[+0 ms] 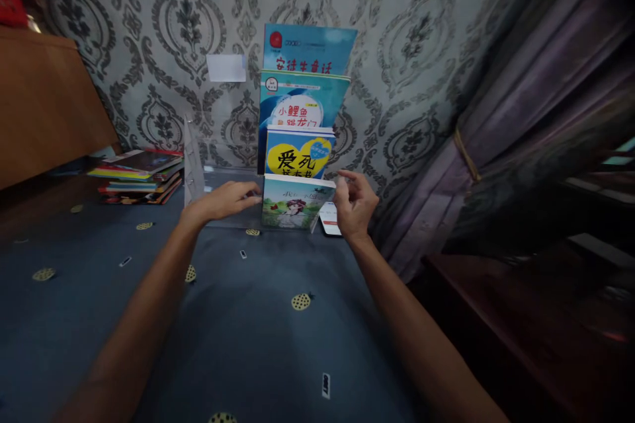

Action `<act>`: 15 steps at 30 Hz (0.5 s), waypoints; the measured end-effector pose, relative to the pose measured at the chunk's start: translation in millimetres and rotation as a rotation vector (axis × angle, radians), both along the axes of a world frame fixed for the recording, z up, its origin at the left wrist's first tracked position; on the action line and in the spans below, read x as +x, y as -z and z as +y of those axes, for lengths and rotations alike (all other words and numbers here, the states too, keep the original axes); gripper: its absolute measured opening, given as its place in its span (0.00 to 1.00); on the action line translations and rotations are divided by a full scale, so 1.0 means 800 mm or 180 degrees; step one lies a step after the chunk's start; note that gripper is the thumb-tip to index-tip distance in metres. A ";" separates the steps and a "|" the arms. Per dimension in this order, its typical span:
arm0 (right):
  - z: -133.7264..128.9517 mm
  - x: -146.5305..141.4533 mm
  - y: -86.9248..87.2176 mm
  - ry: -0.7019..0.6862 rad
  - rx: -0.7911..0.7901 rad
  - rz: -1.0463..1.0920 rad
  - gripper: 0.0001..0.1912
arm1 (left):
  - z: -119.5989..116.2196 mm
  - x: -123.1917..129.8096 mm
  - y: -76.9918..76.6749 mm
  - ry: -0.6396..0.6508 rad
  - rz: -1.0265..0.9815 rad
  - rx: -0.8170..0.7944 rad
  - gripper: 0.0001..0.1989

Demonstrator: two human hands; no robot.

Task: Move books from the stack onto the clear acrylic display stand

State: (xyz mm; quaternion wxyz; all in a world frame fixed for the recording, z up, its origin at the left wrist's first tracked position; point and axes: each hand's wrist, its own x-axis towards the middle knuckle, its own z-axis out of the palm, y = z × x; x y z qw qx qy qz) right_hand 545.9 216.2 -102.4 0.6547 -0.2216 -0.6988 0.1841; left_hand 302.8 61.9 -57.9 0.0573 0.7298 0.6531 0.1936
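Several books stand upright in stepped rows against the wall. Lowest and frontmost is a green illustrated book (292, 206); behind it rise a blue and yellow book (297, 153), a teal book (305, 96) and a light blue book (307, 46). They stand at the right part of a clear plastic rack (194, 158). My left hand (228, 200) is at the left edge of the green book, fingers apart and nothing in them. At that book's upper right corner is my right hand (354, 201), fingers curled; its fingertip contact is unclear.
A pile of books (141, 178) lies at the left by a wooden cabinet (49, 106). A phone (330, 219) is behind the green book's right side. The blue cloth (268, 317) covers the table; a purple curtain (431, 205) hangs right.
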 end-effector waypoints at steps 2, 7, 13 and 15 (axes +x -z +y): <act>-0.004 0.003 -0.008 -0.0033 0.0089 0.0100 0.13 | -0.013 -0.009 -0.012 0.0054 -0.0301 -0.0016 0.21; -0.034 0.004 -0.026 -0.0286 0.0571 -0.0050 0.11 | -0.065 -0.043 -0.040 -0.0428 -0.1653 0.0140 0.25; -0.121 -0.036 0.030 -0.1182 0.1210 -0.1205 0.13 | -0.095 -0.123 -0.012 -0.2973 -0.1006 0.1381 0.20; -0.149 -0.052 0.068 -0.1689 0.1544 -0.1841 0.14 | -0.097 -0.147 0.005 -0.3508 -0.0611 0.1419 0.21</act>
